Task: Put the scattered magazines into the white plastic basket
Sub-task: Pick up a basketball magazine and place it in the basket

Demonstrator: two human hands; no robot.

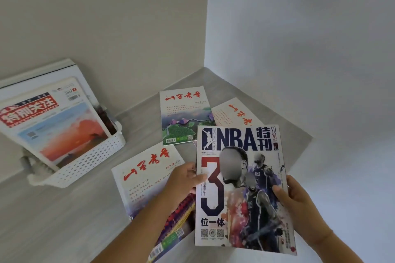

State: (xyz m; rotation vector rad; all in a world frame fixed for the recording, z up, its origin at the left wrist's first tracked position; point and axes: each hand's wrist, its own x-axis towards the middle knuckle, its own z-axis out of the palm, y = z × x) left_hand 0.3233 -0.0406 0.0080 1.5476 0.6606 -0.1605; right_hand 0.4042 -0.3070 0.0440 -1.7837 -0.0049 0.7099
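The left hand point(183, 179) and the right hand point(297, 196) both grip a large glossy magazine with "NBA" in dark blue letters and a big numeral 3 on its white cover point(239, 190), the left thumb pressed on its left edge and the right thumb on its right edge, the remaining fingers hidden behind the cover. The magazine is held face up and slightly tilted above the pale grey wood-grain tabletop point(64, 220). Under the left forearm lies a magazine with a red and blue patterned cover and a yellow spine edge point(179, 220), partly hidden. Just left of the left hand lies a white magazine with red brush-script characters point(141, 179), flat on the table. Farther back a similar magazine with a green landscape picture point(181, 117) lies flat, and beside it to the right another white one with red script point(235, 115) is partly covered by the held magazine. Well apart on the left stands the white perforated plastic basket point(85, 162), tipped at an angle, with a magazine showing a red title block and an orange sky point(53, 126) leaning inside it.
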